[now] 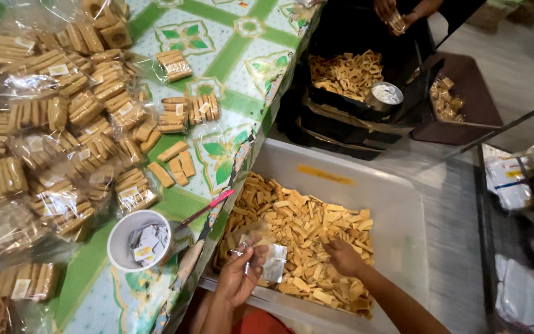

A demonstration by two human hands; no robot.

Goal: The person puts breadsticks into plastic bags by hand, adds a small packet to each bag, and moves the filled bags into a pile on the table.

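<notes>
Thin clear plastic bag (267,260), limp and slippery, is pinched at its mouth by the left hand (239,275); brittle biscuit sticks (304,229) are clasped lightly by the right hand (343,256).

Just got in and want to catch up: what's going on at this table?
A person sits over a grey tub full of tan biscuit sticks. Their left hand holds a small clear bag open above it, while the right hand reaches into the sticks. Filled bags are heaped on the green tablecloth, beside a white cup of paper labels. Across the way, another person's hands work over a dark tray.
</notes>
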